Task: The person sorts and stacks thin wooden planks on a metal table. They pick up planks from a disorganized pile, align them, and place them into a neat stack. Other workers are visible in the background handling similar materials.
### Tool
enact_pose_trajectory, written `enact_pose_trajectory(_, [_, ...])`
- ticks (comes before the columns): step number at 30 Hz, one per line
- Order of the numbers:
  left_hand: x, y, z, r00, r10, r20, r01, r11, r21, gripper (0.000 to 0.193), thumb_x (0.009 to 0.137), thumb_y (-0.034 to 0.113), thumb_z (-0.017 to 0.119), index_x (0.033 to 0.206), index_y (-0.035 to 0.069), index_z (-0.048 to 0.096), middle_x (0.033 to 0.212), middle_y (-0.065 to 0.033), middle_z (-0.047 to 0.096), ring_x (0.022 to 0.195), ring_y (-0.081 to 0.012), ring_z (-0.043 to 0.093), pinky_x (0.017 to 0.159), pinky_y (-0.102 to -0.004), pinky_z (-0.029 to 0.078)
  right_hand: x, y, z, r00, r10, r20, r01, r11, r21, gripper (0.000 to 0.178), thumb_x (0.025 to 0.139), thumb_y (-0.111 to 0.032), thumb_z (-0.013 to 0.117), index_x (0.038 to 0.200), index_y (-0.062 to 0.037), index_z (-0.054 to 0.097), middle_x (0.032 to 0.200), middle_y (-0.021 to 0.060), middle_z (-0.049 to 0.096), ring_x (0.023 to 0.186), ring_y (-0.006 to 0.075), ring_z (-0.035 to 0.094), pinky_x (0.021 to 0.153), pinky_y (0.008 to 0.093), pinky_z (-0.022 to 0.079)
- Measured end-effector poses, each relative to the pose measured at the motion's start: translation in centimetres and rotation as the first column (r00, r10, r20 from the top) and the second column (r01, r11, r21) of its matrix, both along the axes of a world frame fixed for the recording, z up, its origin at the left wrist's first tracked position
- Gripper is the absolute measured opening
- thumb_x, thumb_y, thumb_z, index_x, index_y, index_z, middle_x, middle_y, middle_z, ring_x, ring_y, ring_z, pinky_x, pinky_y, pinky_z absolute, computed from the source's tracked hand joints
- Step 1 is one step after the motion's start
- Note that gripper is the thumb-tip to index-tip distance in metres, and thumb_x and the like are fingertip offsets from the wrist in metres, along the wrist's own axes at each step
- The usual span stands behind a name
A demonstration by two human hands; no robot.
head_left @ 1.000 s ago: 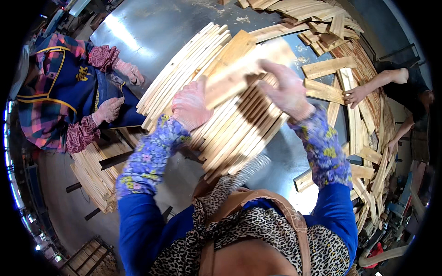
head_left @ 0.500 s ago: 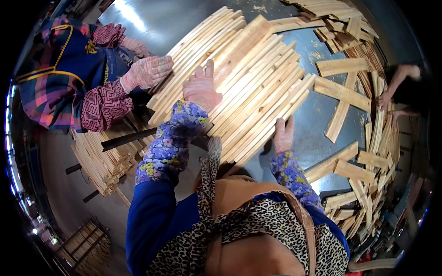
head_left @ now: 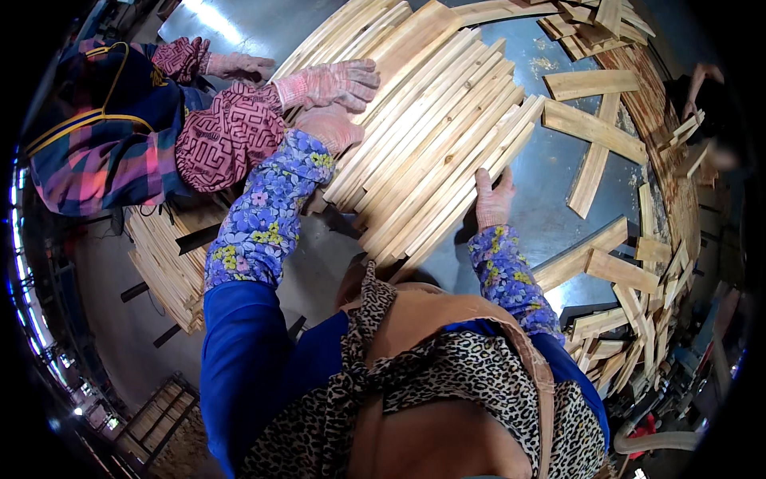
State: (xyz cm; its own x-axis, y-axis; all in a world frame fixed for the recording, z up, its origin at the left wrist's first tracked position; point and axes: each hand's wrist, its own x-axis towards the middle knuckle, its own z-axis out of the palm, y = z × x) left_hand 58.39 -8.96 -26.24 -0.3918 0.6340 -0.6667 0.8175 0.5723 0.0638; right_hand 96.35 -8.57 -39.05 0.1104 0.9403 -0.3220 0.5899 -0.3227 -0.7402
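Note:
Pale wooden slats lie packed side by side in a slanting row on a metal table. My left hand, in a pinkish work glove, rests flat on the row's left part. A co-worker's gloved hand overlaps it and hides most of its fingers. That person's other gloved hand is at the row's far left edge. At the row's right side, my right hand touches the outermost slat, thumb and fingers apart. Between my hands the slat ends stand unevenly, some jutting toward me.
Loose boards lie crossed on the metal table to the right. More pieces are heaped at the lower right. Below the table's left side is a slat stack. Another person's arm shows at the far right.
The co-worker's hand has moved right onto the slats and over my left hand. My left hand has shifted slightly left and my right hand slightly away from me. Pieces at the far right have been moved, baring brown board.

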Motion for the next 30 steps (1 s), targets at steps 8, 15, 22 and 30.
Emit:
enact_pose_trajectory(8, [-3.6, -1.0, -2.5, 0.991, -0.132, 0.028, 0.112, 0.921, 0.374, 0.082, 0.080, 0.051, 0.076, 0.136, -0.008, 0.068, 0.134, -0.0304, 0.072, 0.129, -0.0409, 0.067, 0.113, -0.0433, 0.051, 0.5, 0.1, -1.1, 0.999, 0.035, 0.039, -0.035, 0.999, 0.015, 0.116, 0.088, -0.066, 0.084, 0.166, 0.0060, 0.037, 0.154, 0.0348, 0.044, 0.142, 0.0490, 0.051, 0.122, 0.0515, 0.043])
enact_pose_trajectory(15, [-7.7, 1.5, -4.0, 0.994, -0.109, 0.000, 0.095, 0.869, 0.486, 0.082, 0.081, 0.047, 0.081, 0.146, 0.001, 0.064, 0.131, -0.0310, 0.070, 0.128, -0.0426, 0.067, 0.115, -0.0449, 0.051, 0.3, 0.1, -0.8, 0.999, 0.050, 0.021, -0.051, 0.997, 0.057, 0.113, 0.090, -0.065, 0.083, 0.165, 0.0062, 0.038, 0.151, 0.0338, 0.046, 0.140, 0.0484, 0.053, 0.120, 0.0521, 0.044])
enact_pose_trajectory(22, [-3.1, -3.8, 0.0, 0.994, -0.088, 0.070, 0.018, 0.737, 0.676, 0.072, 0.093, 0.039, 0.074, 0.153, 0.003, 0.056, 0.142, -0.0271, 0.063, 0.133, -0.0489, 0.060, 0.118, -0.0542, 0.047, 1.1, 0.5, -1.6, 0.987, 0.073, 0.142, -0.082, 0.995, 0.059, 0.114, 0.089, -0.070, 0.081, 0.165, 0.0043, 0.038, 0.149, 0.0360, 0.048, 0.137, 0.0501, 0.055, 0.118, 0.0539, 0.045])
enact_pose_trajectory(30, [2.4, -22.4, -8.2, 0.927, 0.372, 0.048, -0.151, 0.254, 0.955, 0.074, 0.091, 0.046, 0.081, 0.148, 0.003, 0.062, 0.151, -0.0260, 0.061, 0.140, -0.0481, 0.058, 0.119, -0.0599, 0.044, 1.1, 0.7, -1.4, 0.998, 0.056, -0.006, -0.056, 0.997, 0.061, 0.112, 0.089, -0.070, 0.080, 0.164, 0.0033, 0.042, 0.151, 0.0352, 0.048, 0.139, 0.0489, 0.052, 0.120, 0.0545, 0.041])
